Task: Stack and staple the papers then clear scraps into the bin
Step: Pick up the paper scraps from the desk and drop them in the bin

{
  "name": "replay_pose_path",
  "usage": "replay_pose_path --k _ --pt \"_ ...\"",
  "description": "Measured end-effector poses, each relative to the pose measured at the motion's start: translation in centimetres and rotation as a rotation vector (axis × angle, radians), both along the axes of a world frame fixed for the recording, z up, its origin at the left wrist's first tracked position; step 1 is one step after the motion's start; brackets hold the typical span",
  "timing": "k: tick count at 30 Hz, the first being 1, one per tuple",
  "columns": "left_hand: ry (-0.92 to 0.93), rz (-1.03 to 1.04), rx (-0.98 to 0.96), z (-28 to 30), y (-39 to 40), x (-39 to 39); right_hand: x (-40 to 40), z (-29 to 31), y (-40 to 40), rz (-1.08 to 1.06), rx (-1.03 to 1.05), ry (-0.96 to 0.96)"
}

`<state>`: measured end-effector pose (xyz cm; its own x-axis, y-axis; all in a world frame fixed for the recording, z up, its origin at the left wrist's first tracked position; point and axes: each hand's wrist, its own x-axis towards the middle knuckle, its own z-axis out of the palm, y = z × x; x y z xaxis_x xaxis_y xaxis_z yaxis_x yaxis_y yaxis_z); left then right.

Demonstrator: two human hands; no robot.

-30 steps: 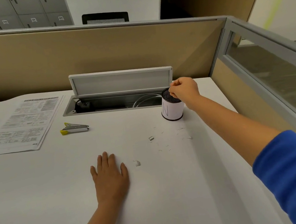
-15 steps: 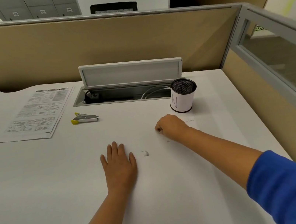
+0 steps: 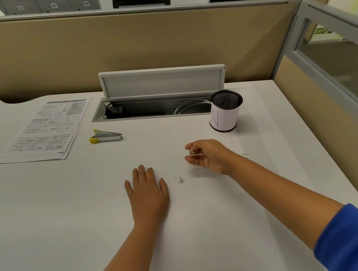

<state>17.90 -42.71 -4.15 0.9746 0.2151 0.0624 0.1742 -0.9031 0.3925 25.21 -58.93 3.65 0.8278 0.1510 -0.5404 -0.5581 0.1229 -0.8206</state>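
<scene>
My right hand (image 3: 209,155) fingers pinch a scrap (image 3: 192,151); the bin (image 3: 225,115) stands just beyond, toward the desk's far edge; left hand (image 3: 147,193) flat, fingers apart

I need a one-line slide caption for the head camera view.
Right hand pinches a paper scrap near the mesh bin; left hand rests flat.

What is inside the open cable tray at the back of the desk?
Inside the cable tray a black power socket and a looped white cable are visible. The mesh cup covers its right end.
</scene>
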Motion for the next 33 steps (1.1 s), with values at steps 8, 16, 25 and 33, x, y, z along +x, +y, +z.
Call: replay_pose_path --k 8,16,25,33 --pt "0.010 0.006 0.007 0.0 -0.1 -0.2 -2.3 -2.6 2.4 0.544 -0.905 -0.421" --pt "0.012 0.003 0.002 0.1 0.0 -0.2 -2.2 -2.6 2.5 0.605 -1.036 -0.517" --pt "-0.005 0.007 0.022 -0.4 0.2 -0.1 8.3 6.1 -4.8 0.320 -1.309 -0.590" --pt "0.004 0.010 0.022 -0.4 0.0 0.1 12.2 6.8 -7.9 0.328 -1.452 -0.552"
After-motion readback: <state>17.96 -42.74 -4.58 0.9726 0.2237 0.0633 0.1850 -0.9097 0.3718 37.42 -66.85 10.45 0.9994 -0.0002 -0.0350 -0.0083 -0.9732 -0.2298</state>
